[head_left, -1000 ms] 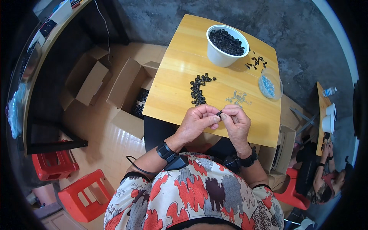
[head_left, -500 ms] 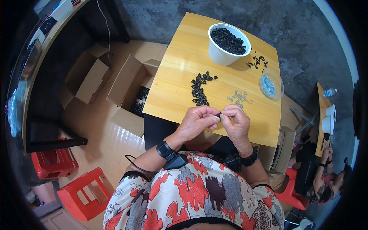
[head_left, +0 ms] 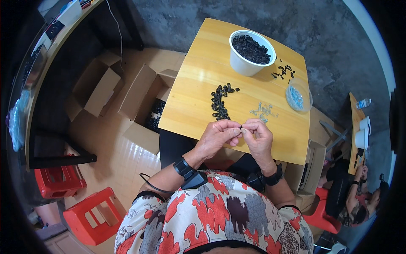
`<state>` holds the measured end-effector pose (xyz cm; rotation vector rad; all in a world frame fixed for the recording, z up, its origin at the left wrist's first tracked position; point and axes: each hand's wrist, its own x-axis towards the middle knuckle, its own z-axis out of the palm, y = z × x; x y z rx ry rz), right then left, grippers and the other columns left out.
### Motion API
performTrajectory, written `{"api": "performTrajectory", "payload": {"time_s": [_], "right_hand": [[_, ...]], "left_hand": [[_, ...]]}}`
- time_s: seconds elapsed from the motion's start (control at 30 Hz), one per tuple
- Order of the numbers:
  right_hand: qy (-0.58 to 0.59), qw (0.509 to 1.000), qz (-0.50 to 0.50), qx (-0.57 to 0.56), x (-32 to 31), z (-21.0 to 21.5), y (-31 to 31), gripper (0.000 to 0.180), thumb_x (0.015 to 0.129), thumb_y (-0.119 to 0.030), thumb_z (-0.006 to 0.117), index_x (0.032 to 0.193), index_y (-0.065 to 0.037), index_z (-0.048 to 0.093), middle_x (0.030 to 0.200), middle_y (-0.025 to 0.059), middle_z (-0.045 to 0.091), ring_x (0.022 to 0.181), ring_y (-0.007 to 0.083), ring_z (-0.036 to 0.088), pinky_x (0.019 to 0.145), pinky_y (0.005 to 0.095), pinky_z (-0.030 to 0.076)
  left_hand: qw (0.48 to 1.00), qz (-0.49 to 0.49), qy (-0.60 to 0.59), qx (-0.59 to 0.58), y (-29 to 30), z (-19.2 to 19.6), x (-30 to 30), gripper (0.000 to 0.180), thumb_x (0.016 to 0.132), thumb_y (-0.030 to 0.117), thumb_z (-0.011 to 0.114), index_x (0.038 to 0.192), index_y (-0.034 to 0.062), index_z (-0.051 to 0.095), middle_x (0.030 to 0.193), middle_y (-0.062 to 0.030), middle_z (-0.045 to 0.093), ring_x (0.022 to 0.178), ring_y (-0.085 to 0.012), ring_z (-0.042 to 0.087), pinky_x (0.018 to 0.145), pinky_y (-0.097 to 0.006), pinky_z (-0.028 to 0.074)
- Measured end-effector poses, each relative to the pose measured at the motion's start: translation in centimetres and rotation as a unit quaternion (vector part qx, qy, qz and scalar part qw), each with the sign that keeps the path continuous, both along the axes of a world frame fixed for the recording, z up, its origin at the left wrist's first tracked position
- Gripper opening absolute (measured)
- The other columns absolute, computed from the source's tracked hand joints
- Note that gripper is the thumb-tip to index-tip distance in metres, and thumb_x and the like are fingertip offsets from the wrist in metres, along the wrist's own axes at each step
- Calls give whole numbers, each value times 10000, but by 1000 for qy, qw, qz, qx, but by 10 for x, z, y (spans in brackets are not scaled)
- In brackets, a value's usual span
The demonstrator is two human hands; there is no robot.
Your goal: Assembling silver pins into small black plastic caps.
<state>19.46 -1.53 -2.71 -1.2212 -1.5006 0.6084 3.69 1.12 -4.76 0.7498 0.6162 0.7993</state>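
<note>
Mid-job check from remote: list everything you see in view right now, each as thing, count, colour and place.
Wooden table: one, yellow-tan, centre.
Tub: one, white, full of small black parts, far side of the table.
Black parts in a curved pile: many, mid-table.
Loose black parts: a few, right of the tub.
Clear dish: one, holding pale bluish bits, right edge of the table.
Small pale pieces: a scatter, beside the dish.
Cardboard boxes: several, brown, open, on the floor to the left.
Plastic stools: two, red, lower left.
Another person: seated at the far right by a second table.
Left hand: pinching a small black part.
Right hand: fingertips meeting the same part.
</note>
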Motion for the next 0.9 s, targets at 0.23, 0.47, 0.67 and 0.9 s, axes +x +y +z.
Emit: {"api": "performTrajectory", "payload": {"time_s": [0.23,0.47,0.67,0.9], "right_hand": [[76,996,-10,-43,-3,-6,-4,77,786,49,639,844,3,617,836,37,584,675,73,518,597,210,439],[72,997,5,-23,-7,-7,-6,161,781,25,649,934,-14,620,884,43,567,704,79,507,608,213,441],[-85,995,-9,55,-11,11,-3,335,701,-13,722,1012,-48,604,937,64,553,712,130,514,605,244,457],[-160,981,-7,109,-11,15,0,422,666,-6,739,1053,-54,578,973,92,562,759,176,550,633,284,485]], "left_hand": [[996,52,-60,-46,-6,-1,9,148,908,84,573,1029,4,601,861,-64,640,716,-107,613,681,-246,537],[995,62,-70,-44,-4,-1,11,136,916,77,555,1032,19,598,890,-60,636,756,-106,610,690,-249,535],[994,79,-64,-37,1,6,13,113,914,96,563,998,30,599,887,-46,631,766,-98,602,696,-238,531],[993,71,-92,-13,2,11,12,117,914,108,566,997,31,597,885,-47,632,757,-102,607,682,-239,532]]}}
